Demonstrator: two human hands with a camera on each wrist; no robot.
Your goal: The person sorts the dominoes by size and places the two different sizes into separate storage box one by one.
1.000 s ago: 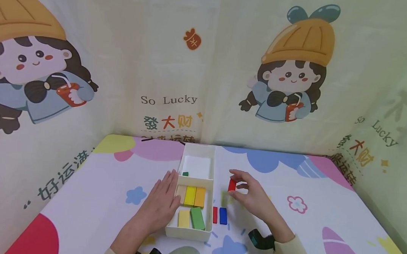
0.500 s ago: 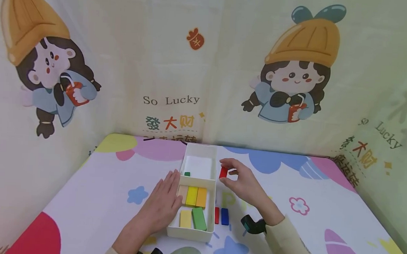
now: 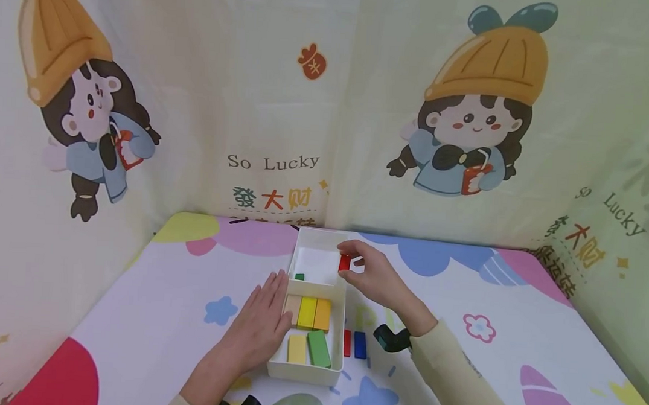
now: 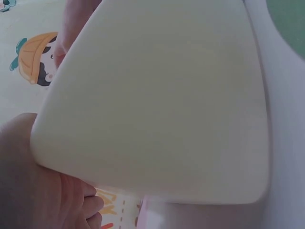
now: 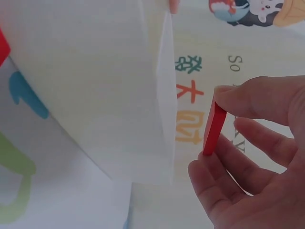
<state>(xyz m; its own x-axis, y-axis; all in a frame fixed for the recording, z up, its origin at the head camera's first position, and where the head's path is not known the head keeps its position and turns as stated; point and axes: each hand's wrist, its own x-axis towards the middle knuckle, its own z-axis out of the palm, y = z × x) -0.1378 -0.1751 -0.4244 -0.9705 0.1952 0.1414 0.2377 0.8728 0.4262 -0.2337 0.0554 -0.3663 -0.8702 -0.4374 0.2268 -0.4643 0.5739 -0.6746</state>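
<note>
My right hand pinches a red block between thumb and fingers at the right wall of the far compartment of a white two-part box. In the right wrist view the red block stands on edge in the grip, above the rim. My left hand lies along the box's left side, fingers straight, thumb over the rim. A small green block sits in the far compartment. The near one holds tan, yellow, orange, pale yellow and larger green blocks.
Just right of the box, a second red block and a blue block lie on the patterned tablecloth. A printed cloth backdrop rises behind the table and on both sides.
My right hand has carried the red block left and away from me, from beside the box to the far compartment's right wall. The left hand has stayed against the box.
</note>
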